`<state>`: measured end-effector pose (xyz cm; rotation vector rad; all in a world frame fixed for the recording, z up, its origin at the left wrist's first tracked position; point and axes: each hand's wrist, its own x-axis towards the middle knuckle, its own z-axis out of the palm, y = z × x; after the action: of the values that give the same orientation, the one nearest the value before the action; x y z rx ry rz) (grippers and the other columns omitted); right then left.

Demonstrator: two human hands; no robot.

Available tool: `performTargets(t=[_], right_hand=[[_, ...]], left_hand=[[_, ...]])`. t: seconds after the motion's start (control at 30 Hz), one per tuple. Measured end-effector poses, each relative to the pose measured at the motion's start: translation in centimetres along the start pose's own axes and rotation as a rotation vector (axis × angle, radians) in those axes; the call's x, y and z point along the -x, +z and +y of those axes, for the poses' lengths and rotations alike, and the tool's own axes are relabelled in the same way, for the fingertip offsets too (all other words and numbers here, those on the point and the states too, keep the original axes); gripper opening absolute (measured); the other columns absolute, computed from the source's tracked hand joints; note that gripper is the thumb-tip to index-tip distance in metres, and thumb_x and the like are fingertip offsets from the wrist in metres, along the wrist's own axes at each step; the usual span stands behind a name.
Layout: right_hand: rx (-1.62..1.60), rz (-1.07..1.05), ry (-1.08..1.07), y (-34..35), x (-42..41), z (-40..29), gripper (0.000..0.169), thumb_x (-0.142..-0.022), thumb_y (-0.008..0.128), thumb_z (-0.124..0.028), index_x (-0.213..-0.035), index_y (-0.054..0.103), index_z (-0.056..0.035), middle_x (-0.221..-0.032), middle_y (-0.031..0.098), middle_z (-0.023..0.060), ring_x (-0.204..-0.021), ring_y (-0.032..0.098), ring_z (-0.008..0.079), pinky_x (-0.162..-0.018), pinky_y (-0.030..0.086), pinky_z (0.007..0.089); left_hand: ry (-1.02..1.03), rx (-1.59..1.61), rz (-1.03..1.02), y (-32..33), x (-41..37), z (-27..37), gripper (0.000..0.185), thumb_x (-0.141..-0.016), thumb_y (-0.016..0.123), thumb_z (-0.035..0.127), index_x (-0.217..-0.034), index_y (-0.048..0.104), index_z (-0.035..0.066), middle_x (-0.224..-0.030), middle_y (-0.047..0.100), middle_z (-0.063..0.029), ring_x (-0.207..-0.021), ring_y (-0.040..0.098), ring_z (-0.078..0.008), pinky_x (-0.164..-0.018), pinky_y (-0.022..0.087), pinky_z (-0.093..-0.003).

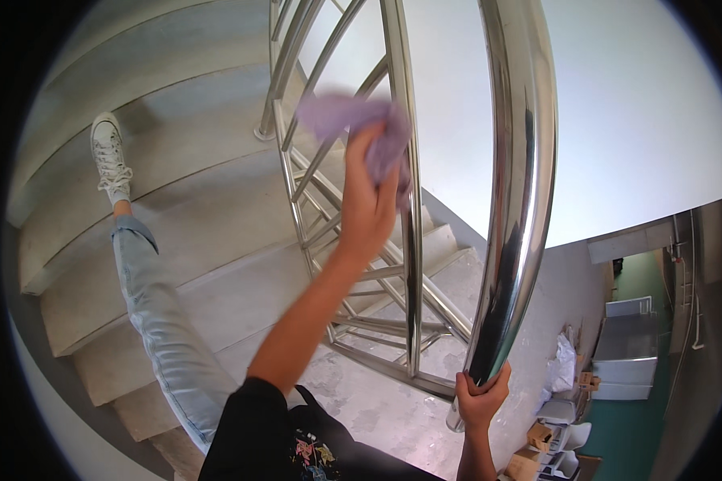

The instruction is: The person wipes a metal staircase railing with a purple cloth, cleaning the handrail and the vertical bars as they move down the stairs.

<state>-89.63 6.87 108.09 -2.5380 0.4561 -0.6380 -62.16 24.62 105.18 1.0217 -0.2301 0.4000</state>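
A blurred purple cloth (391,141) is bunched in my left hand (367,186), which is raised in front of an upright bar (414,264) of the stainless steel stair railing. Whether the cloth touches the bar, I cannot tell. Lower right, my right hand (483,397) grips the lower end of the thick polished steel handrail (520,180), fingers wrapped around it. Curved and slanted thinner tubes (286,174) of the railing run behind my left hand and forearm.
Concrete steps (216,198) fill the left side, with my white sneaker (106,147) on one. Beyond the railing are a white wall (626,120), further steps (445,240), cardboard boxes (522,466), white chairs (576,436) and a large metal unit (626,343) on a green floor.
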Motion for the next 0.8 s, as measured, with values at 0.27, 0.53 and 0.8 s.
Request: performTargets(t=[0.27,0.53,0.8], right_hand=[[-0.027,-0.007,0.12,0.3,0.3,0.1,0.068,-0.064,0.078,-0.005,-0.123,0.047,0.0033,-0.093,0.062,0.0112,-0.081,0.061,0.014,-0.075,0.049,0.0263],[-0.113,0.018,0.204,0.3,0.3,0.0,0.069,-0.064,0.078,-0.005,-0.125,0.046,0.0034,-0.099,0.062,0.0117,-0.083,0.06,0.0147,-0.077,0.049,0.0268],[-0.016,0.008,0.113,0.5,0.1,0.4,0.068,-0.064,0.078,-0.007,-0.124,0.048,0.0029,-0.101,0.061,0.0129,-0.091,0.06,0.019,-0.084,0.046,0.0298]], left_hand=[[0.493,-0.346,-0.323,-0.6,-4.5,-1.9,0.041,-0.071,0.054,-0.004,-0.109,0.061,0.01,-0.123,0.059,-0.0126,-0.141,0.026,-0.0372,-0.116,0.018,-0.0456],[0.484,-0.541,-0.471,0.6,12.6,-5.0,0.038,-0.061,0.069,0.013,-0.097,0.059,0.013,-0.099,0.061,-0.004,-0.128,0.046,-0.029,-0.112,0.022,-0.056],[0.547,-0.563,-0.809,0.3,27.8,-8.8,0.039,-0.067,0.071,0.025,-0.102,0.06,0.014,-0.097,0.06,-0.0025,-0.108,0.057,-0.0201,-0.103,0.037,-0.0371]])
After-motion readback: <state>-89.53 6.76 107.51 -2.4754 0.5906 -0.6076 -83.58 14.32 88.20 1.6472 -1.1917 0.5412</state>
